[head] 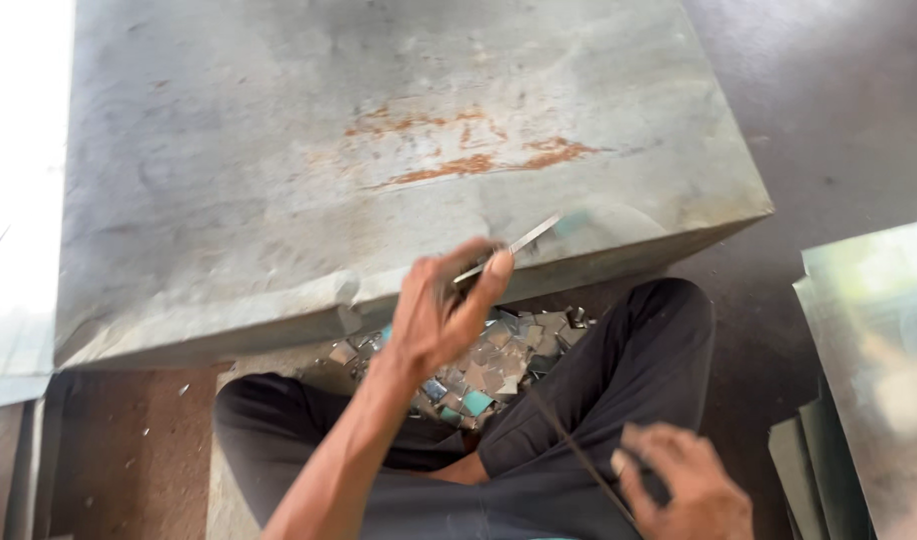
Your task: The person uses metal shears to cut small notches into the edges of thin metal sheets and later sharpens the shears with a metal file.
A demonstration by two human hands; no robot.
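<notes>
One thin metal strip (524, 241) pinched in my left hand (441, 318), over near edge of steel slab (379, 160). Judged light, stiff, sharp-edged; best gripped by flat faces. Right hand (684, 485) curled round dark rod (579, 455), below slab. Cut scraps (489, 365) heaped under edge.

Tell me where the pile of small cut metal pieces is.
The pile of small metal pieces lies on the floor between the person's crossed legs, just below the front edge of the big grey slab and behind the raised left hand.

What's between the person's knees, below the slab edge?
Head view: a pile of small cut metal pieces, some teal-coated, lies on the floor between the knees, under the left hand holding a thin strip.
</notes>
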